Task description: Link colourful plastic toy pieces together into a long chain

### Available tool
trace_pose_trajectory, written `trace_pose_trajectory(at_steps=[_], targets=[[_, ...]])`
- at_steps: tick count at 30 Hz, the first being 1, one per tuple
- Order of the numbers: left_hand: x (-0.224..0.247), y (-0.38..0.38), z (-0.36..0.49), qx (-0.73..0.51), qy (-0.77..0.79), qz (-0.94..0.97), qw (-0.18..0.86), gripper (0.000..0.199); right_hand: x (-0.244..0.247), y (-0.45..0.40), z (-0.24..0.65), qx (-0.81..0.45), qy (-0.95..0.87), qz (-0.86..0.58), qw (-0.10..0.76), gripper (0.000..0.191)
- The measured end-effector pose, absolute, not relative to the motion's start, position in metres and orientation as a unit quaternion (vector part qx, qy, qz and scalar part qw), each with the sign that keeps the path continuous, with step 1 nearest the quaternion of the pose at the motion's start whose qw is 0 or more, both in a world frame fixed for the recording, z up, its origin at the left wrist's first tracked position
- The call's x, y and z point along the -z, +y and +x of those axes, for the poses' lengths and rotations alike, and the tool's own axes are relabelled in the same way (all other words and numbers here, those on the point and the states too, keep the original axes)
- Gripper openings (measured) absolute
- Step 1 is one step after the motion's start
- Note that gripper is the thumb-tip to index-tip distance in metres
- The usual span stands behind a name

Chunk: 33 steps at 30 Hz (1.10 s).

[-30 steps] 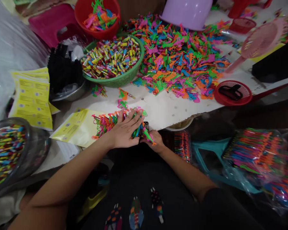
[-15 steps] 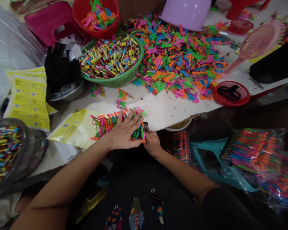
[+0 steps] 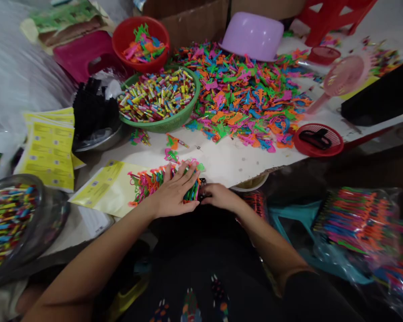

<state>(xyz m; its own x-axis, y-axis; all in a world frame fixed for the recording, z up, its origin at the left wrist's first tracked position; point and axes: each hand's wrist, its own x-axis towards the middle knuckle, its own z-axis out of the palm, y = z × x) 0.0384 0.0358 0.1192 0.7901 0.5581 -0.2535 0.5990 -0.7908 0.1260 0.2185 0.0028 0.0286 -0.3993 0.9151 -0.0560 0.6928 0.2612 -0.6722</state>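
My left hand [image 3: 173, 192] lies flat with its fingers spread over a packed row of small colourful plastic toys [image 3: 143, 184]. The row rests near the table's front edge, its left end over a yellow printed sheet [image 3: 97, 183]. At the row's right end, my right hand [image 3: 220, 196] has its fingers bent and drawn together at a small black piece [image 3: 203, 181]. What lies between those fingertips is hidden. Just behind the row are a few loose toys [image 3: 171, 154].
A green basket [image 3: 179, 121] holds many small coloured tubes. Behind the hands spreads a heap of loose plastic toys [image 3: 242, 98]. A red basket [image 3: 336, 150] sits at the table's right edge. Bagged toy rows [image 3: 359, 219] lie by a teal stool [image 3: 297, 214]. Yellow sheets [image 3: 50, 152] are stacked at left.
My right hand has turned and shifted slightly right, its fingers now reaching in at the row's end. My left hand stays on the row. The camera view has tilted up a little.
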Motion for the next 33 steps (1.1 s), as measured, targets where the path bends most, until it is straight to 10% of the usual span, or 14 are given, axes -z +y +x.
trace_pose_trajectory(at_steps=[16,24,33], targets=[[-0.118,0.036,0.037,0.082,0.308,0.942,0.106,0.079,-0.009,0.098,0.286,-0.159,-0.73,-0.646,0.161,0.052],[-0.119,0.035,0.037,0.101,0.302,0.943,0.096,0.077,-0.019,0.105,0.249,-0.15,-0.701,-0.64,0.277,0.029],[-0.121,0.036,0.038,0.12,0.319,0.932,0.125,0.078,-0.029,0.188,0.171,-0.193,-0.679,-0.695,0.136,0.024]])
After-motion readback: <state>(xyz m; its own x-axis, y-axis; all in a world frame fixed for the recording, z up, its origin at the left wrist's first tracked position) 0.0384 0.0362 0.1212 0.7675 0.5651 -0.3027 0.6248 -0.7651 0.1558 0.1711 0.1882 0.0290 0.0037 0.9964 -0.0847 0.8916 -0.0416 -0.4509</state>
